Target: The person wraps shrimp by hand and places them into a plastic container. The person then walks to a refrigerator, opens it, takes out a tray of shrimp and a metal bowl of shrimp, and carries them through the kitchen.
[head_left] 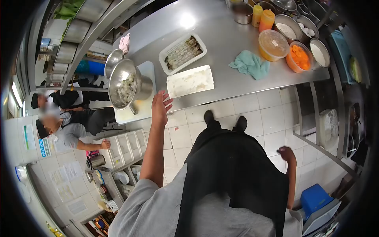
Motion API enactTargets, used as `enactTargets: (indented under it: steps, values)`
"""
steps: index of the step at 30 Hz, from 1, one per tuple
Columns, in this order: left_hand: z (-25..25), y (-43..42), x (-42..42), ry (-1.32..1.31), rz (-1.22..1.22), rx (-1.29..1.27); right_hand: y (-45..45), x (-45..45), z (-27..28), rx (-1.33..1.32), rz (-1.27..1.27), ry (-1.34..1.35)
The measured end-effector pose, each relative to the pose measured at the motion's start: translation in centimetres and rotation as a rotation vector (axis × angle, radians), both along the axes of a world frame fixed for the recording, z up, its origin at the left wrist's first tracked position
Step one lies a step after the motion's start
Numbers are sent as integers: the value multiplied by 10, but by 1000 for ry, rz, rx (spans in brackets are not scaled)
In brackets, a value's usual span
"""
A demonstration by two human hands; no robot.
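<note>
My left hand (160,103) is held out over the table's front edge with fingers apart, nothing in it. Just beyond its fingertips lies a shallow white tray (190,81) with a thin whitish, icy-looking layer. Behind that is a white perforated basket (162,58) of what look like shrimp laid in rows. Left of the hand, a steel colander (113,89) with pale greyish pieces rests tilted on a steel pot (145,87), over a white cutting board (149,71). My right hand (288,154) hangs low at my side, fingers curled around a small dark thing I cannot make out.
A green cloth (250,64) lies on the steel table (225,35). At its right end are squeeze bottles (267,20), a lidded tub (273,45), an orange-filled tub (299,58) and several bowls. Two people (73,126) stand at left. A blue bin (316,201) is at lower right.
</note>
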State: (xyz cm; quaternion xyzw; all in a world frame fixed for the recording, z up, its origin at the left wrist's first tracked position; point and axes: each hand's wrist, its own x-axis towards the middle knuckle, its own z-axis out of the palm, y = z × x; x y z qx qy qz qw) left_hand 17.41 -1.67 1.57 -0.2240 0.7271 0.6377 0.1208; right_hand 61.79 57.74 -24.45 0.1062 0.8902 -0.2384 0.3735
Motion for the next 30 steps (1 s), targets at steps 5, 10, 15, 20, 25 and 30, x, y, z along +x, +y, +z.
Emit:
enactTargets:
  steps: [5,10,15,20,25,30]
  values:
    - [-9,17,-21,-71,-124,-8,-50,-97,104,-74,-707,361]
    - [-18,83,-51,-87,-527,54,-111,-71,149,-70,-983,307]
    - [-22,114,-90,23,-867,21,-213,86,102,111,-897,30]
    - [-56,156,-98,46,-878,93,-363,254,16,-215,-1249,-456]
    - [-26,225,-64,-16,-1042,180,-434,203,105,-388,-2064,-486]
    - [-10,279,-6,116,-1254,143,-434,211,82,-429,-2132,-252]
